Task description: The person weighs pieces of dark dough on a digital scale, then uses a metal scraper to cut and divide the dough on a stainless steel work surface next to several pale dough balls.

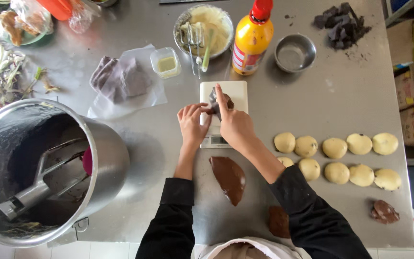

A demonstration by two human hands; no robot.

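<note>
While a dark dough piece [215, 102] sits on the white scale [238, 92], both hands pinch it: left hand [193, 125] with fingertips curled at its edge, right hand [233, 122] closed over it. Around lies a steel counter [350, 96] with pale dough balls [334, 147], a chocolate slab [229, 177] and a mixing bowl [106, 158].

Small dark-brown dough lump [218, 102] sits on white scale platform [224, 98], pinched between my fingers: right hand [235, 125] on top, left hand [192, 125] at its left edge. Lump soft, irregular, partly hidden. Scale flat on steel bench [350, 96], display end toward me, mostly covered by my hands.
</note>
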